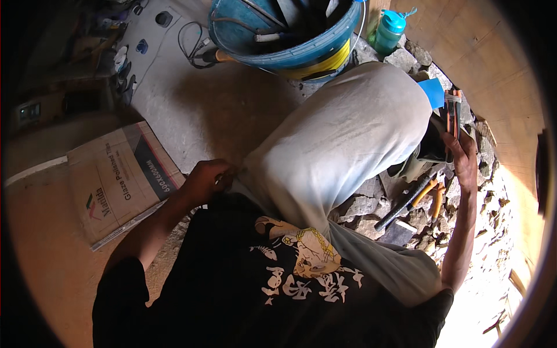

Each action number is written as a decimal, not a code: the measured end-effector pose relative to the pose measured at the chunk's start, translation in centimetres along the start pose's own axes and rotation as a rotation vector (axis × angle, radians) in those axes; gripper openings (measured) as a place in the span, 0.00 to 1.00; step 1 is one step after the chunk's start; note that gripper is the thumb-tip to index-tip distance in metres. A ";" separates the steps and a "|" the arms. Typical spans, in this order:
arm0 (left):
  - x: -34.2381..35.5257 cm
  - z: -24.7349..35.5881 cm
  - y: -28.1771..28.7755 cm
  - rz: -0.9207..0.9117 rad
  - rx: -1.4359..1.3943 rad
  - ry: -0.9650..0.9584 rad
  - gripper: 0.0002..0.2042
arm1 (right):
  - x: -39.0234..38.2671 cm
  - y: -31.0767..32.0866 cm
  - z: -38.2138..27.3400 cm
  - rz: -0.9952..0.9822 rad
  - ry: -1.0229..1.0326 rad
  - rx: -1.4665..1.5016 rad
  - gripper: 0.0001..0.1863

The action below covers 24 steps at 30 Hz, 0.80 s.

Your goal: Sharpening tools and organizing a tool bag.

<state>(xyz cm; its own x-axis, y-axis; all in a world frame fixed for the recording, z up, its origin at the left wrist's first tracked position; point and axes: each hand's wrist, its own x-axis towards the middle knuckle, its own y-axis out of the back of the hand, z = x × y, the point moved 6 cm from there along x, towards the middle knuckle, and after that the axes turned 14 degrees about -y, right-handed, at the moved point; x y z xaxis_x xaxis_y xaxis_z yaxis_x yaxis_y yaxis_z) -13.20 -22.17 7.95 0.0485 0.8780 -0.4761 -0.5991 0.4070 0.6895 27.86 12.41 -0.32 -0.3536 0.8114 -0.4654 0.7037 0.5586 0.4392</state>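
Right hand has its grip round an orange-and-black hand tool; left hand curled, can't tell if it's holding anything

Biggest first: blue bucket sits out front with gear piled in, probably to keep it together. Yellow-handled pliers lie on the rubble, likely parked within reach. The held tool (exact kind unclear) is just past the pale trousers, off to the right. Its long axis runs roughly away from the body, top end pointing forward, and holding it low probably leaves that end free.

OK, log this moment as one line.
left hand: curled beside trousers | right hand: holding black-and-orange tool | nearby: blue bucket, rubble
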 end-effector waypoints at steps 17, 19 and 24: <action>1.4 -6.8 8.9 0.223 -0.441 0.197 0.05 | -0.6 -0.4 1.4 -0.041 -0.053 0.227 0.18; 3.4 -4.4 10.0 0.376 -0.640 0.225 0.09 | -0.6 0.2 1.1 -0.002 -0.001 0.006 0.19; 13.2 11.3 11.8 0.226 -0.991 -0.449 0.10 | -1.7 -0.1 0.1 0.003 -0.008 -0.040 0.18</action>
<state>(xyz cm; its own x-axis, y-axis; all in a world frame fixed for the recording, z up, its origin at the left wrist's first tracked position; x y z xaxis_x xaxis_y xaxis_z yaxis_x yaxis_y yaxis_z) -10.63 -2.93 16.00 0.0228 0.9996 -0.0152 -0.9947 0.0212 -0.1010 28.49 10.98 0.37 -0.3462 0.8118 -0.4702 0.6794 0.5626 0.4710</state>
